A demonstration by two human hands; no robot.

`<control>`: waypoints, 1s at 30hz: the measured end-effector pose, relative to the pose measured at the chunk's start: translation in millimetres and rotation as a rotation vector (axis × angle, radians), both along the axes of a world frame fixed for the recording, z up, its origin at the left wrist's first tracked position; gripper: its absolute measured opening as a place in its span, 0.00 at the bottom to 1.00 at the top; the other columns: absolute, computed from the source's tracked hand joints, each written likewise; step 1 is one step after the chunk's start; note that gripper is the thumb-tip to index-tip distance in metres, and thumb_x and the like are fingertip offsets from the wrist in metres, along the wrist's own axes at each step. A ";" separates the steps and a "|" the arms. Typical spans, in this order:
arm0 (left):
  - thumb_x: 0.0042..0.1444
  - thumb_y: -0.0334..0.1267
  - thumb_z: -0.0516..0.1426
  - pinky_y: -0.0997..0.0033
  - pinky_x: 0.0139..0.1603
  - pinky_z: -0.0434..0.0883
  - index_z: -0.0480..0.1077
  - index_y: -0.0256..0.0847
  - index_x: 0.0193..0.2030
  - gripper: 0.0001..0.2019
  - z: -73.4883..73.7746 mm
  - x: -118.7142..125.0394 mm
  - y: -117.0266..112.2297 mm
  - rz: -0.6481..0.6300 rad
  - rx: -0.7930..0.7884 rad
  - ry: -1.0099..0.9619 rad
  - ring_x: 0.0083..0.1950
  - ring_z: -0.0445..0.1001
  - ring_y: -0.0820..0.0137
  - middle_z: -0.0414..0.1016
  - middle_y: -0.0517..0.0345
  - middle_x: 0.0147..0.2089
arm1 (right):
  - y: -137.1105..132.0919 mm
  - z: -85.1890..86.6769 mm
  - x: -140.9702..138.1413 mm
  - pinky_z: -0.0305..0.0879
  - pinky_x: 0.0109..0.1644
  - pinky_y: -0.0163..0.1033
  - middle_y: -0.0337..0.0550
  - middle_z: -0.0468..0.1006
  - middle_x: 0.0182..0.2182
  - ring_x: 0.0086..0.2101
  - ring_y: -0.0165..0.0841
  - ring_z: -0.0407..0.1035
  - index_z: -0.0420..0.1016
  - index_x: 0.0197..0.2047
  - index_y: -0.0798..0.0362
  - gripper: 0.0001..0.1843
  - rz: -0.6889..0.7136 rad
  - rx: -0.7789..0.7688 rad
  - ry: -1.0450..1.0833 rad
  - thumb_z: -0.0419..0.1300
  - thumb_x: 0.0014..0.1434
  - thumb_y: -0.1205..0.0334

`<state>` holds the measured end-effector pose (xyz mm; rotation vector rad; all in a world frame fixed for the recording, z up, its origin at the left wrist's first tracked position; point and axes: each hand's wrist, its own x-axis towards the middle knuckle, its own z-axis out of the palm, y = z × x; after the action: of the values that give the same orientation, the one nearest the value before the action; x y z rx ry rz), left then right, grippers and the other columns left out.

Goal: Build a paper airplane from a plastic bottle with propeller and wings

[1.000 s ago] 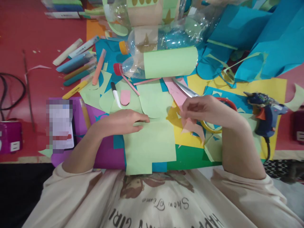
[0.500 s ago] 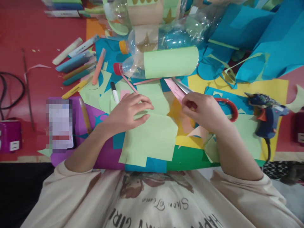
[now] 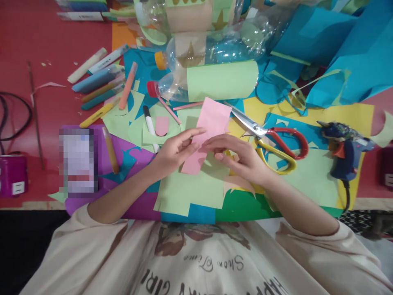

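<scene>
A pink strip of paper (image 3: pixel 215 116) is held at a slant over light green sheets. Thumb and fingers of my left hand (image 3: pixel 172 153) pinch its left edge. Fingertips of my right hand (image 3: pixel 242 157) touch the strip from the right, and the right thumb stands apart from them. Scissors (image 3: pixel 260 132) with one red and one yellow handle lie beside my right hand, blades partly over the yellow paper. Below both hands is a light green sheet (image 3: pixel 187 196) with a notched lower edge. A small pink piece (image 3: pixel 162 125) rests left of the strip.
Plastic bottles lie across the back, one wrapped in green paper (image 3: pixel 222 81). Several markers (image 3: pixel 98 80) and a blurred phone (image 3: pixel 78 159) are on the left. A blue glue gun (image 3: pixel 346 151) lies at right with its cord. Blue paper (image 3: pixel 337 78) piles up behind it.
My right hand has left the scissors on the table and moved left. The pink strip has come from beside the scissors to the middle, where my left hand now grips it.
</scene>
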<state>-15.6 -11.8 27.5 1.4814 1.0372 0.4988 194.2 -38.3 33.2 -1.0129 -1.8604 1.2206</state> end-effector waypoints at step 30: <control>0.56 0.40 0.57 0.72 0.47 0.75 0.75 0.41 0.44 0.11 1.6 5.2 -2.2 -0.082 0.007 -0.084 0.48 0.76 0.69 0.79 0.55 0.49 | 11.4 -6.8 -3.1 0.62 0.24 0.31 0.32 0.68 0.25 0.22 0.23 0.63 0.62 0.30 0.50 0.19 -0.305 -0.539 0.376 0.69 0.47 0.53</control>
<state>-10.4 -14.0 29.1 1.4909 0.9057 0.5022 191.1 -26.9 26.3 -1.1906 -1.0645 1.6264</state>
